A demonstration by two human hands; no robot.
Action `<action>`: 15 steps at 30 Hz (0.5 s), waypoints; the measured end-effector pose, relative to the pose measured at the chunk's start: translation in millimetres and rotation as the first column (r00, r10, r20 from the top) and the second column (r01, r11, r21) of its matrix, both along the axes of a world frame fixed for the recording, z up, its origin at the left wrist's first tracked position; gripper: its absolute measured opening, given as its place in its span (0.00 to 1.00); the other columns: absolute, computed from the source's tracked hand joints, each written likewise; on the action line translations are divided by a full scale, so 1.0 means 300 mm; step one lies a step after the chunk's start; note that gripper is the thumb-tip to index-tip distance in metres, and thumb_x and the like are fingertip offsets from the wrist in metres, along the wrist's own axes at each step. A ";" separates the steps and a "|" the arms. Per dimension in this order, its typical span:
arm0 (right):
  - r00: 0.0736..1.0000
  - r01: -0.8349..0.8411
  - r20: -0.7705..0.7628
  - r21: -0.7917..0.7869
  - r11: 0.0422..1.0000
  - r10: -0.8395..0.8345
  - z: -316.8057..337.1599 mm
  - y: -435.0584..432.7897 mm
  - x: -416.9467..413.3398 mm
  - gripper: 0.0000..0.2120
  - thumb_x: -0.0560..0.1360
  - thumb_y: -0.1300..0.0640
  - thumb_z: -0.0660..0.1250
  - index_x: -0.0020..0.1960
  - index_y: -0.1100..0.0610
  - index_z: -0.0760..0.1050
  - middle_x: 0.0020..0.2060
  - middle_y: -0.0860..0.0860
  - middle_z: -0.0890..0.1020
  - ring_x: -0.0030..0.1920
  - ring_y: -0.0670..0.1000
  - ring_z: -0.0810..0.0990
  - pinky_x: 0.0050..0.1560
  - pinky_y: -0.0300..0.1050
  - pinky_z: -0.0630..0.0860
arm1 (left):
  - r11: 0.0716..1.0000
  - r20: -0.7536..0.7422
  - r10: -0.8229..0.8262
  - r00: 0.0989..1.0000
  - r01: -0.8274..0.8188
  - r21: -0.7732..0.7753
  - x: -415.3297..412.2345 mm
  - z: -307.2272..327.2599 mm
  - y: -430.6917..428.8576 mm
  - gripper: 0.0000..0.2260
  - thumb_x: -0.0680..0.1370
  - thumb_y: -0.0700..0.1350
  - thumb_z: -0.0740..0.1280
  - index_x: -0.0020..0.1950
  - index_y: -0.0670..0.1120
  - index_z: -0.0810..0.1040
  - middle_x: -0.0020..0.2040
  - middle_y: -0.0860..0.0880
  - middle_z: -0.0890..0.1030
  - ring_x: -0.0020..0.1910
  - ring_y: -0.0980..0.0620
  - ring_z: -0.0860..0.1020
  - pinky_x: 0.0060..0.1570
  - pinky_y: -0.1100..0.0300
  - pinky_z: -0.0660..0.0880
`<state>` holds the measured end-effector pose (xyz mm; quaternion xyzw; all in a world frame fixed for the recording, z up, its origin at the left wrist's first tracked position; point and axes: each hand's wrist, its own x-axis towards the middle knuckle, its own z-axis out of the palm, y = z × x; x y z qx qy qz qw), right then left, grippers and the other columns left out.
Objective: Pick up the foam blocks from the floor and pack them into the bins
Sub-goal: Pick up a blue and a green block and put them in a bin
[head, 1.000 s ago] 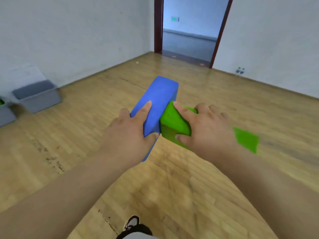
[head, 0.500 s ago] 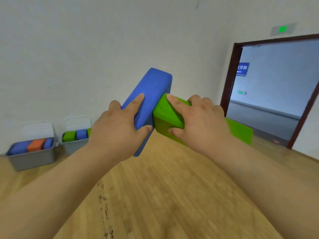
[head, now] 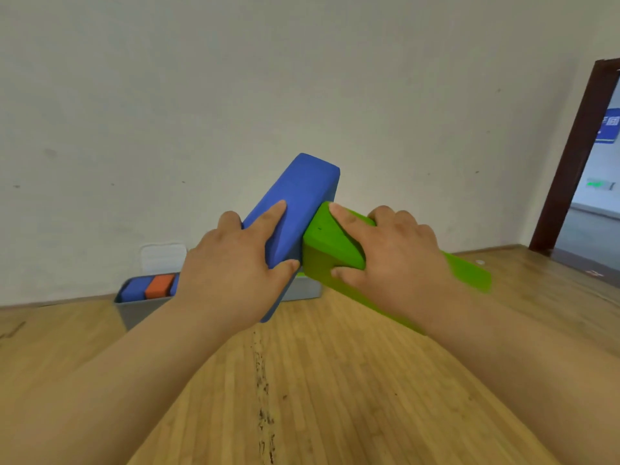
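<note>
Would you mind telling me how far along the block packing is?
Done: blue and orange blocks already sit in the grey bin. In hand: left hand carries a blue block, right hand a green block. Left: binning both.

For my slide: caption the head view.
Left hand carries a blue foam block, right hand a green one, toward grey bins.
</note>
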<state>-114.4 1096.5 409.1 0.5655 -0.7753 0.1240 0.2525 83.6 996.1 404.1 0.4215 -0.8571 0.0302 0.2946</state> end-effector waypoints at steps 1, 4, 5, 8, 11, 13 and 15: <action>1.000 -0.015 0.004 0.002 1.000 0.015 -0.012 -0.048 -0.038 0.43 0.73 0.29 0.63 0.81 0.34 0.44 0.57 0.52 0.72 0.55 0.57 0.72 0.52 0.54 0.71 | 1.000 0.003 0.018 1.000 -0.018 0.001 -0.030 -0.010 -0.040 0.37 0.74 0.71 0.56 0.81 0.66 0.49 0.53 0.50 0.67 0.50 0.47 0.74 0.50 0.51 0.76; 0.999 -0.042 -0.009 -0.001 0.999 0.042 -0.049 -0.192 -0.176 0.43 0.73 0.29 0.63 0.81 0.35 0.44 0.57 0.52 0.73 0.55 0.56 0.73 0.51 0.53 0.71 | 0.998 0.009 0.067 0.998 -0.067 -0.002 -0.154 -0.037 -0.150 0.37 0.73 0.71 0.54 0.81 0.66 0.48 0.53 0.50 0.66 0.49 0.48 0.74 0.51 0.50 0.76; 0.999 -0.053 -0.014 -0.001 0.999 0.053 -0.060 -0.241 -0.232 0.43 0.73 0.29 0.63 0.81 0.35 0.44 0.57 0.52 0.73 0.55 0.56 0.73 0.51 0.53 0.71 | 0.997 0.010 0.079 0.997 -0.079 0.001 -0.208 -0.045 -0.188 0.37 0.73 0.71 0.55 0.81 0.66 0.48 0.53 0.50 0.66 0.49 0.48 0.74 0.51 0.50 0.76; 0.994 -0.107 -0.014 0.003 0.994 0.107 -0.086 -0.378 -0.427 0.43 0.74 0.29 0.62 0.81 0.35 0.43 0.57 0.52 0.73 0.55 0.56 0.72 0.52 0.53 0.71 | 0.994 0.008 0.112 0.994 -0.112 0.001 -0.385 -0.073 -0.305 0.36 0.76 0.70 0.57 0.81 0.66 0.48 0.53 0.50 0.66 0.50 0.48 0.74 0.51 0.50 0.76; 0.986 -0.165 -0.034 -0.003 0.986 0.165 -0.095 -0.515 -0.637 0.43 0.73 0.29 0.63 0.81 0.35 0.44 0.57 0.52 0.73 0.55 0.56 0.73 0.51 0.53 0.72 | 0.988 -0.011 0.154 0.988 -0.154 0.001 -0.575 -0.093 -0.412 0.36 0.77 0.69 0.58 0.81 0.65 0.49 0.53 0.50 0.66 0.49 0.47 0.74 0.51 0.50 0.77; 0.981 -0.193 -0.037 -0.019 0.981 0.192 -0.088 -0.613 -0.775 0.44 0.72 0.29 0.64 0.81 0.35 0.47 0.57 0.52 0.73 0.54 0.56 0.73 0.51 0.54 0.72 | 0.983 -0.014 0.183 0.983 -0.183 0.001 -0.706 -0.088 -0.487 0.36 0.77 0.68 0.59 0.82 0.65 0.48 0.53 0.50 0.66 0.49 0.48 0.73 0.51 0.50 0.77; 0.974 -0.225 -0.033 -0.017 0.974 0.224 -0.080 -0.716 -0.896 0.44 0.72 0.29 0.64 0.81 0.35 0.48 0.56 0.52 0.73 0.53 0.56 0.73 0.51 0.54 0.73 | 0.979 -0.009 0.206 0.978 -0.206 0.002 -0.819 -0.079 -0.566 0.36 0.77 0.69 0.58 0.82 0.65 0.48 0.53 0.50 0.66 0.49 0.49 0.73 0.51 0.51 0.77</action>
